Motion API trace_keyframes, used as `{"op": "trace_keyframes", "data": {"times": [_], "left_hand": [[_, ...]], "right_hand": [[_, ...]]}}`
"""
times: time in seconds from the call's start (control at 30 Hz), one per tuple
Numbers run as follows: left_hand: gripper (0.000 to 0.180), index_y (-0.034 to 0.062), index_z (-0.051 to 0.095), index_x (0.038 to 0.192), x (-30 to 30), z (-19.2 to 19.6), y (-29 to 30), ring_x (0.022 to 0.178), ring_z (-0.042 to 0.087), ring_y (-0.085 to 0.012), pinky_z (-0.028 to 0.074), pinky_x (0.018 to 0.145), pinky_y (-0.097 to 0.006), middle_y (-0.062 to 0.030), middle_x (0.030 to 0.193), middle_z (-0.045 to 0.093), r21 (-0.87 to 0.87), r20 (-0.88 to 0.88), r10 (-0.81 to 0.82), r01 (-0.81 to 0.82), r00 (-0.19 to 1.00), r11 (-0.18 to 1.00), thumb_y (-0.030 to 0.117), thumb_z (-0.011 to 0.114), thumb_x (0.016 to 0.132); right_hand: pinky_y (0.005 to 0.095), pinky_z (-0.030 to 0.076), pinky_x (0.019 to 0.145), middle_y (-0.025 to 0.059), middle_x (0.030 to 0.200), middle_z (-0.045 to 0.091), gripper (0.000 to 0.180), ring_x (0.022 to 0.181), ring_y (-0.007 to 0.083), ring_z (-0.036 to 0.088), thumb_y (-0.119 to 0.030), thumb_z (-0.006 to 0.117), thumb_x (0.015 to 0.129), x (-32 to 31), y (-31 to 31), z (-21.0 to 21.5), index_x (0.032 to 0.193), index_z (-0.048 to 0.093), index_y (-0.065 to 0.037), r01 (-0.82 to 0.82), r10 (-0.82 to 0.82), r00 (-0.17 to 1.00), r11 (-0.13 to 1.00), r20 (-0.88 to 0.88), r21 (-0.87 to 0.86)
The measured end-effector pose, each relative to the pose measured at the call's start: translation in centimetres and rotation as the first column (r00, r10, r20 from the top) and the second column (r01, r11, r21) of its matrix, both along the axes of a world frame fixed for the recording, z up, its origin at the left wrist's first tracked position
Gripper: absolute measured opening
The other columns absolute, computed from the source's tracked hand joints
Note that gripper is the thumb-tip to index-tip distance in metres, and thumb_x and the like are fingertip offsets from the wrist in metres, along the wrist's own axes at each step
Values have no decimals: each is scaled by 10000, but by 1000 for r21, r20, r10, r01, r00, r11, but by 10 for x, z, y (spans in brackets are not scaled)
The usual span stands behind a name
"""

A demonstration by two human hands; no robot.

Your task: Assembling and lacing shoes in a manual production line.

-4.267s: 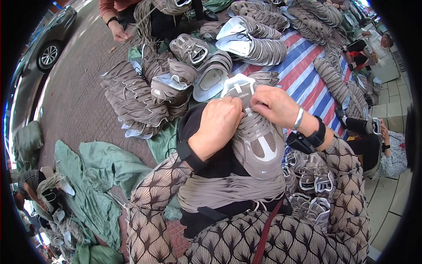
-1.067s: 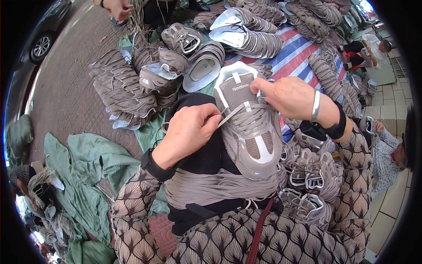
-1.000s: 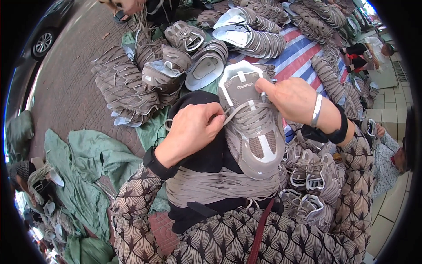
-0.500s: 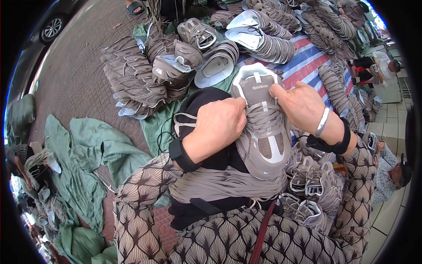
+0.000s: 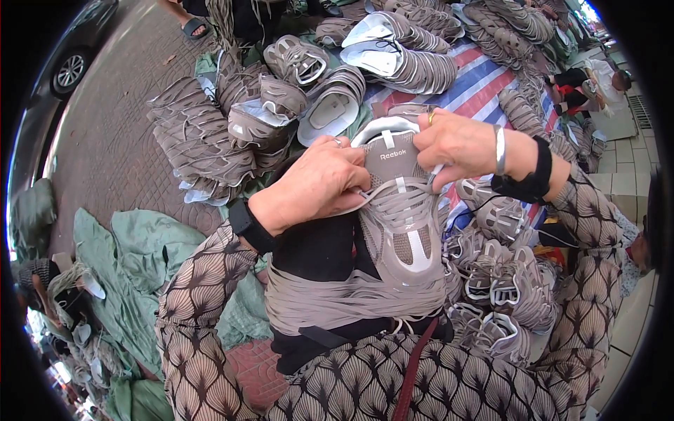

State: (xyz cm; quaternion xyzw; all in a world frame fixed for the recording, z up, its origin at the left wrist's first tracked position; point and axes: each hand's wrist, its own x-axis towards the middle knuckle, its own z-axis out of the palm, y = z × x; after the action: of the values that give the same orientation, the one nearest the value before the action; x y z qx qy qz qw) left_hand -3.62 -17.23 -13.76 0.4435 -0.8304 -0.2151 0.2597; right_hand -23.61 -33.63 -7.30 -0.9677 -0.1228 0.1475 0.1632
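Laced shoe point(image 5: 401, 242): one short brand word, legible, pale lettering on its grey-brn tongue point(image 5: 404, 166), just above the laces point(image 5: 400, 200). Sm. pale logo mark, same shoe, right below the laces. Any lettering on other shoes point(image 5: 516, 286), right of the laces, too sm. to read.

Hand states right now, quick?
Left hand: closed, pinching a lace.
Right hand: closed on the right edge of the shoe upper; can't tell if it holds lace too.
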Motion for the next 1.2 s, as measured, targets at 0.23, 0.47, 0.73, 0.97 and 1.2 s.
{"op": "trace_keyframes", "data": {"times": [0.23,0.47,0.73,0.97,1.2], "left_hand": [[168,59,681,809,-3,2,-12,683,570,-223,422,683,-340,-86,684,578,353,103,113,-143,988,925,220,649,772],[149,-11,649,770,-6,12,-42,645,480,-18,402,558,-198,50,687,575,535,-638,543,-194,546,823,118,634,844],[185,21,655,847,20,28,-112,760,574,-197,458,664,-324,-103,818,582,10,-430,528,-581,732,813,199,681,808],[325,25,557,1116,4,44,-108,570,457,-42,369,506,-162,8,759,530,615,-744,448,246,496,749,306,441,1001],[188,67,538,871,63,57,-171,492,429,-81,336,435,-228,27,662,506,559,-809,557,-44,187,828,198,440,963]], "right_hand": [[417,339,813,33,782,550,199,877,255,504,-288,669,732,2,4,-10,677,653,-98,262,-261,951,965,-167,-21],[341,463,644,39,854,629,129,693,164,555,-177,598,820,34,-16,-29,757,595,-64,536,-702,681,671,208,513],[269,453,418,52,687,560,193,505,137,541,-164,439,928,88,-36,-3,885,552,-13,674,-771,378,-151,-513,723],[238,442,466,52,798,602,199,522,91,501,-236,479,957,106,-111,-9,917,539,-51,366,-910,391,17,-137,930],[199,516,506,179,1126,612,304,612,85,600,-264,474,973,72,-72,-9,1081,535,14,444,-691,520,-283,-501,850]]}}
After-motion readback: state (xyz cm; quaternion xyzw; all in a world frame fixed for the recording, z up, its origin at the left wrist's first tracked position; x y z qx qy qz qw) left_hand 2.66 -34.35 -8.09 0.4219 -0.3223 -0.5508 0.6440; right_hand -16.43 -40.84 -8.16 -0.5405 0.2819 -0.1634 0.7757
